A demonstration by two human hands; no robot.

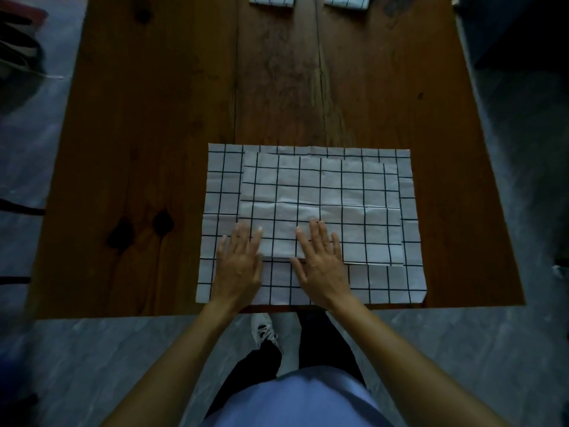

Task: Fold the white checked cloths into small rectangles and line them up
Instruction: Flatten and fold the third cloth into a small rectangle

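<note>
Left hand (238, 263) and right hand (320, 266) lie flat w/ fingers straight, pressing the smaller folded white checked cloth (320, 204), gripping nothing. It sits atop a larger flat white checked cloth (409, 272) at near edge of brown wooden table (154, 118). Two small folded checked rectangles (272, 0) lie side by side at far edge.

Wooden table (147, 118), grey floor (508, 349)

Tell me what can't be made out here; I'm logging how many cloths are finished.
- Two folded cloths, head view: cut off by the top edge, so any more beyond are unseen.
- Cloth layers under the folded cloth: count hidden.
- Items at far left: dark, blurred.
</note>
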